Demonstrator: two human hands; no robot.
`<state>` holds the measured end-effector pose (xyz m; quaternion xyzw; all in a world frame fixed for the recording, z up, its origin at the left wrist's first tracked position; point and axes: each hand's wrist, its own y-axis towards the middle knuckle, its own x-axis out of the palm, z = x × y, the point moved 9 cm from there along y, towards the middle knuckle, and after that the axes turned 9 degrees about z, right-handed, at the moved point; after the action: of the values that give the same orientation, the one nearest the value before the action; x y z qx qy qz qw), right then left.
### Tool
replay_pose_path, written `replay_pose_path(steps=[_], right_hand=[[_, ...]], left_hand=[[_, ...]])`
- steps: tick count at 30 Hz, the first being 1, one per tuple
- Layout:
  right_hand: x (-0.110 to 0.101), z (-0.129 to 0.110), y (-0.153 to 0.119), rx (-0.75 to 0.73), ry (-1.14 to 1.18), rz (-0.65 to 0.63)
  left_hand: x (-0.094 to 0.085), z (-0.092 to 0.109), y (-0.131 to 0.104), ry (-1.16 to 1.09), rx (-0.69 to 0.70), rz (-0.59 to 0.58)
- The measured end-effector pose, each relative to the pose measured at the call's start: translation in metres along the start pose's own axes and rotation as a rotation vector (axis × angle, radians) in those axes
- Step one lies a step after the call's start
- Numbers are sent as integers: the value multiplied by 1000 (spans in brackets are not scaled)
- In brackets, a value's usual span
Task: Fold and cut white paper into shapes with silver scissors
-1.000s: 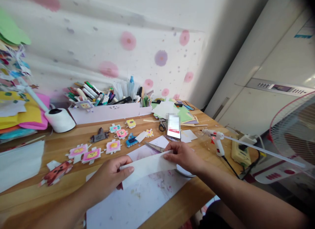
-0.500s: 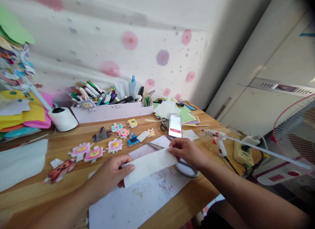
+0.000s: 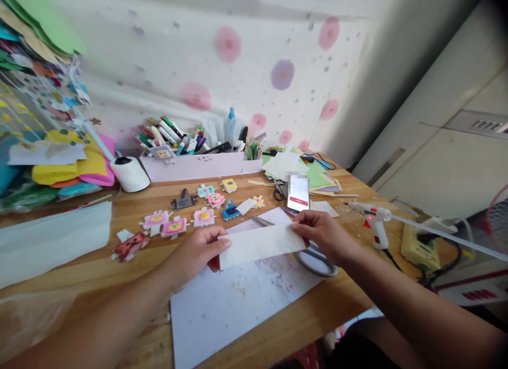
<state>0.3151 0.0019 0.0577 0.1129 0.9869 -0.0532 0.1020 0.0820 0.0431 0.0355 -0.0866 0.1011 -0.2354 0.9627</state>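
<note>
A white paper strip (image 3: 260,244) is stretched between my two hands, above a stained white sheet (image 3: 238,311) on the wooden desk. My left hand (image 3: 204,247) pinches its left end, thumb on top. At the other end, my right hand (image 3: 317,231) pinches the strip's upper right corner. Just beneath the right hand lie scissors with grey handles (image 3: 331,271); their blades poke out behind the strip. Small colourful paper figures, among them a pink one (image 3: 173,227) and a red one (image 3: 130,245), lie beyond my left hand.
A lit phone (image 3: 298,191) stands behind my right hand. To the right are a hot glue gun (image 3: 375,221) with a glowing red light and a power strip (image 3: 418,247). A long box of pens (image 3: 194,167) lines the wall, beside a white thread cone (image 3: 129,176).
The view has shifted left, so the desk items appear further right. Both hands keep hold of the paper strip, which now lies more level.
</note>
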Motion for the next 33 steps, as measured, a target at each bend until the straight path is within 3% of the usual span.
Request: replay_pose_path(steps=[18,33], right_hand=[[8,-3,-5,19,126,-51],[13,-9,-10,-17,213,-94]], left_hand=[[-3,1,1,-47,4,48],[-1,-1,1,-17,1,20]])
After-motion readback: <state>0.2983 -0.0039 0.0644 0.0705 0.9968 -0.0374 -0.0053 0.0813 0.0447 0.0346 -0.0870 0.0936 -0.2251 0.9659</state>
